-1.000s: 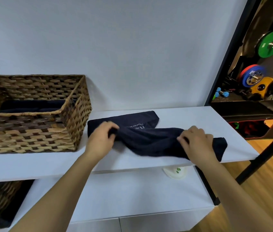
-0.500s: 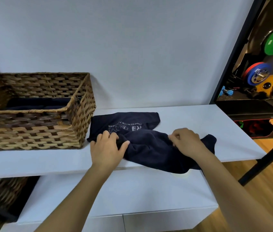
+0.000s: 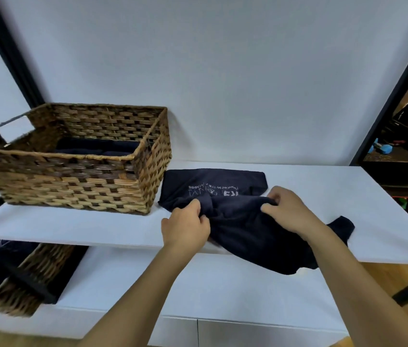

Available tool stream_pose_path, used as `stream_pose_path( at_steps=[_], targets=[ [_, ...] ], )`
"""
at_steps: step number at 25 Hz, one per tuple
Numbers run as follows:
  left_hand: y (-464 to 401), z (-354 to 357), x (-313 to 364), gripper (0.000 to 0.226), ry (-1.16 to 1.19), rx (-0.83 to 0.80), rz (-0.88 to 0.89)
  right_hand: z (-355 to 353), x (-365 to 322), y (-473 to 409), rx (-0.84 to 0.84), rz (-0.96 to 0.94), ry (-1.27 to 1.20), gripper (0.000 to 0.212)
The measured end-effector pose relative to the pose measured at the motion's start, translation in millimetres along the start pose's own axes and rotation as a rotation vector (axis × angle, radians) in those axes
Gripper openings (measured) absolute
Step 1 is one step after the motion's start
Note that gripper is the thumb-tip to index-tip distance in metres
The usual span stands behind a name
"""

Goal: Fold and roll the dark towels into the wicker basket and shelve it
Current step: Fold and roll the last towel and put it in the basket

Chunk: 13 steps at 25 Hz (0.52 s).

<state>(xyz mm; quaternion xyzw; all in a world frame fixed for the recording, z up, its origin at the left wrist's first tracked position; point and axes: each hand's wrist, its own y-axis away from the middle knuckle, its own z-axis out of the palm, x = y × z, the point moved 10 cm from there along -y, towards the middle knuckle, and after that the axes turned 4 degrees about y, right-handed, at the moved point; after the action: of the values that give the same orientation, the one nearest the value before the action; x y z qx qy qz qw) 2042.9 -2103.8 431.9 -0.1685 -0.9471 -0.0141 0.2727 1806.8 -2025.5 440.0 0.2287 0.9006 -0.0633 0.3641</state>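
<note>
Both hands, left hand (image 3: 185, 226) and right hand (image 3: 290, 211), pinch bunched folds of the dark towel (image 3: 243, 221) on the white surface (image 3: 348, 196) just right of the wicker basket (image 3: 77, 176): flatten and square edges before rolling, since it's crumpled, overhanging the front edge, pale print showing.

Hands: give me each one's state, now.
Left hand: closed, gripping the dark towel.
Right hand: closed, pinching the same towel.
</note>
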Motion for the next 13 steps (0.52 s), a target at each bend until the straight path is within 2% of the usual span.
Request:
stream_pose_path(
  at_steps=[1,2,3,5,6,7,9,10,13],
  targets=[
    [-2,-7,-8,0.027,0.058,0.030,-0.019,-14,-5,3,0.080,-0.037,-0.026,0.010],
    [-3,-12,-16,0.025,0.115,0.044,-0.043,-15,-10,7,0.053,-0.079,-0.044,0.014],
    [-4,-15,-23,0.023,0.183,0.043,-0.078,-3,-19,13,-0.074,-0.119,-0.078,0.019],
    [-4,-9,-35,0.018,0.389,-0.003,-0.181,32,-21,24,-0.344,-0.075,-0.095,0.039],
    [-3,-4,-38,0.019,0.489,-0.028,-0.233,38,-13,20,-0.318,-0.026,-0.022,0.046],
    [-1,0,-39,0.023,0.553,-0.044,-0.265,34,-3,11,-0.207,0.016,0.111,0.049],
    [-1,2,-35,0.036,0.573,-0.041,-0.262,17,7,1,0.034,0.113,0.433,0.052],
    [-2,1,-32,0.041,0.545,-0.042,-0.237,17,10,0,0.078,0.145,0.485,0.056],
    [-6,12,-27,0.052,0.425,-0.119,-0.194,38,15,-3,0.002,0.165,0.375,0.055]
  ],
)
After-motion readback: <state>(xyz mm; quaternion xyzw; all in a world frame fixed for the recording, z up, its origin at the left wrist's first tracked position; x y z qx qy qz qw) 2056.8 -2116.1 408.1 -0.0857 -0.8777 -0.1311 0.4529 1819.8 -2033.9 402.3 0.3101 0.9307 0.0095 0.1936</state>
